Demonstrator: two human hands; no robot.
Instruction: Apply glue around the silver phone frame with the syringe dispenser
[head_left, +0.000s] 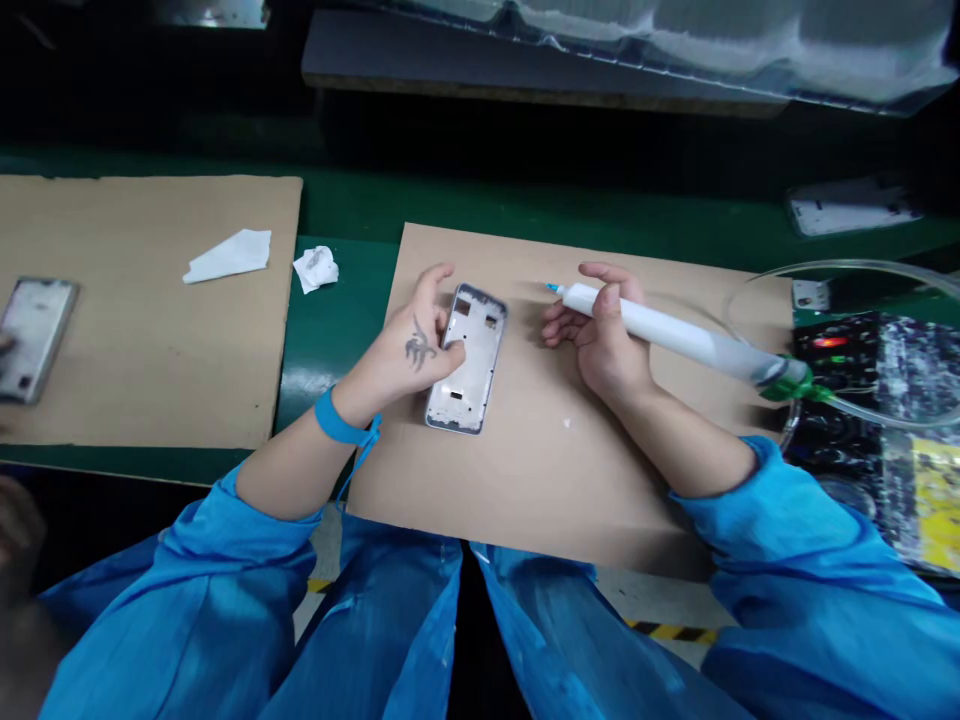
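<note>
A silver phone frame (471,362) lies on a brown cardboard sheet (525,480) in front of me. My left hand (416,340) rests on its left side, thumb pressed on the frame and fingers curled round its top edge. A blue strap circles that wrist. To the right, my right hand (600,335) is closed round a white syringe-like dispenser (675,335). Its blue tip points left, a short way from the frame's top right corner. A clear tube (862,270) leads off the dispenser's green rear end.
A second cardboard sheet (150,300) at left carries another phone frame (34,335) and a white wipe (229,255). A crumpled wipe (315,268) lies on the green belt. A dark controller box (877,400) stands at right. One more frame (851,205) lies at the far right.
</note>
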